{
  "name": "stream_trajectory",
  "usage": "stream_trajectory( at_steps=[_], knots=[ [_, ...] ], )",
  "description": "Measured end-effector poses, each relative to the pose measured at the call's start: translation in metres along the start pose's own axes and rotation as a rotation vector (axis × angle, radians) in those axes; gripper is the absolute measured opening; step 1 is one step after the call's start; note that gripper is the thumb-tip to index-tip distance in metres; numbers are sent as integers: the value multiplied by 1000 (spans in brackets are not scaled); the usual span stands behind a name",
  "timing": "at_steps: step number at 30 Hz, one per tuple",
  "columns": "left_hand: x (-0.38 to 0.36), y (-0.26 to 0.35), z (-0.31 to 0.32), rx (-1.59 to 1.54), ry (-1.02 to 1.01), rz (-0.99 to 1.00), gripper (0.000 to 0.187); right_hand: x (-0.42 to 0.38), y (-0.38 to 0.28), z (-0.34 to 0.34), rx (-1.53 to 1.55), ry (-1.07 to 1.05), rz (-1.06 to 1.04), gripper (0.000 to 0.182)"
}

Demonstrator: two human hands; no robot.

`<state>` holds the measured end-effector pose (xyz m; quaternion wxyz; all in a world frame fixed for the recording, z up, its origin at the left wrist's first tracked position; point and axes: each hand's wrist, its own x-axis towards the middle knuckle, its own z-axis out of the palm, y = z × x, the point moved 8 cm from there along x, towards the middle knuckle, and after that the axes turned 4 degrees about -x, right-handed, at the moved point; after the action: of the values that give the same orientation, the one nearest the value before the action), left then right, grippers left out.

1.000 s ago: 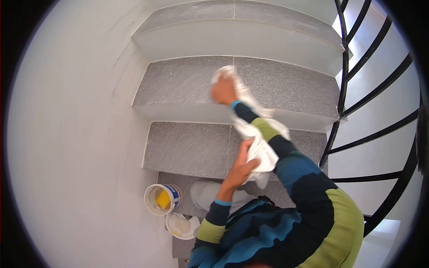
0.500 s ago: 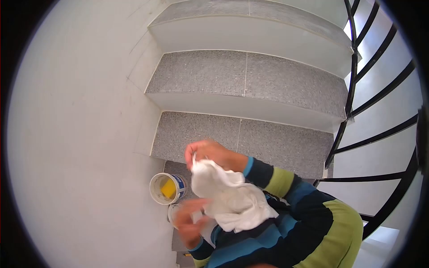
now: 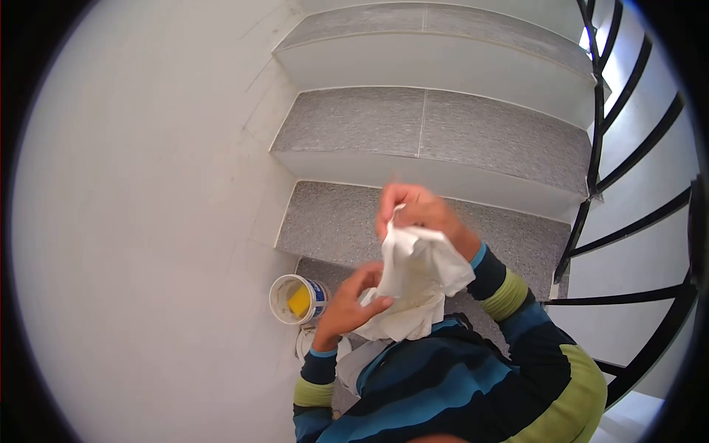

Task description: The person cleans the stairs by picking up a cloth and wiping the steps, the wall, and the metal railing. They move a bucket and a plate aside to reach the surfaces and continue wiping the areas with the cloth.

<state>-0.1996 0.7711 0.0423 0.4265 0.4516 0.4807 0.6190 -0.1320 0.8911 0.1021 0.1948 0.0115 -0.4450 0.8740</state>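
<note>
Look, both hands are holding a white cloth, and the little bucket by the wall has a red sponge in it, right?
Not quite. In the head view, the thing inside the bucket is yellow, not red. The rest holds: the left hand and right hand both grip the white cloth, and the bucket sits by the wall.

One cloth (image 3: pixel 417 277), one bucket (image 3: pixel 297 299)

sitting on the lowest step (image 3: pixel 325 269), against the wall (image 3: pixel 148 221) at left: bucket (image 3: pixel 298 299); railing (image 3: pixel 628 184) standing at right.
</note>
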Motion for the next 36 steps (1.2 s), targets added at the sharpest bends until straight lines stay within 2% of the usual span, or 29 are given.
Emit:
stream_trajectory(
  at_steps=[2, 4, 5, 6, 8, 9, 10, 11, 12, 14, 15, 16, 17, 18, 20, 21, 22, 23, 25, 26, 27, 28, 30, 31, 33, 34, 36],
  knots=[
    [-8, -33, 10, 384, -418, -325, 38, -4, 7, -8, -117, -10, -25, 10],
    [-14, -10, -10, 269, -133, -91, 42, -16, 6, -27, -4, 13, -43, 12],
    [-22, -11, -32, 235, -3, -86, 41, -28, 1, -32, -106, 127, 28, 22],
    [-26, -13, -56, 201, 134, -82, 40, -31, 2, -37, -331, 86, 25, 39],
    [-16, 15, -65, 210, 167, 185, 38, -44, 34, -25, -749, -215, 129, 62],
    [-9, 21, -65, 180, 137, 193, 40, -54, 69, -23, -858, -382, 159, 70],
    [-2, 28, -63, 151, 109, 198, 41, -68, 104, -15, -964, -537, 418, 62],
    [9, 37, -50, 189, 59, 155, 41, -79, 130, 2, -763, -620, 259, 49],
    [21, 24, -49, 180, 37, 152, 41, -81, 132, 9, -767, -595, 259, 49],
    [46, -10, -55, 175, 54, 123, 46, -80, 97, 42, -719, -587, 35, 39],
    [50, -21, -31, 217, 49, 9, 58, -77, 57, 37, -588, -273, -66, 36],
    [46, -28, 10, -159, -204, -74, 77, -81, 13, 36, -657, -122, -241, 31],
    [35, -31, 39, -157, -216, -77, 77, -80, 5, 17, -747, -21, -317, 28],
    [15, -32, 93, -498, -434, -226, 70, -91, -25, 3, -1028, 158, -583, 24],
    [-3, -56, 137, -846, -656, -389, 62, -105, -47, -57, -850, 431, -428, 29],
    [-13, -112, 146, -794, -800, -589, 67, -119, -53, -83, -784, 617, -413, 32],
    [-31, -152, 154, -738, -925, -779, 72, -138, -60, -104, -1181, 789, -571, 33],
    [-31, -168, 169, -737, -871, -896, 69, -154, -64, -114, -1575, 918, -736, 33],
    [-14, -207, 179, -477, -773, -893, 57, -177, -85, -154, -1253, 1059, -520, 32],
    [7, -197, 192, -381, -795, -724, 52, -187, -95, -174, -1098, 1103, -424, 31],
    [24, -194, 202, -343, -763, -620, 58, -199, -110, -193, -1366, 1129, -601, 33],
    [29, -179, 218, -528, -795, -717, 57, -209, -122, -216, -1523, 1154, -647, 29],
    [54, -172, 243, -658, -639, -633, 35, -200, -138, -232, -1886, 1017, -413, 33],
    [66, -173, 254, -691, -613, -629, 33, -201, -144, -249, -1884, 998, -407, 33],
    [81, -184, 268, -743, -549, -658, 34, -199, -116, -319, -1799, 1019, 453, 47],
    [84, -193, 267, -745, -495, -699, 34, -191, -106, -324, -1806, 1003, 457, 47],
    [77, -215, 248, -723, -435, -682, 34, -181, -92, -335, -1910, 1115, 571, 53]
  ],
)
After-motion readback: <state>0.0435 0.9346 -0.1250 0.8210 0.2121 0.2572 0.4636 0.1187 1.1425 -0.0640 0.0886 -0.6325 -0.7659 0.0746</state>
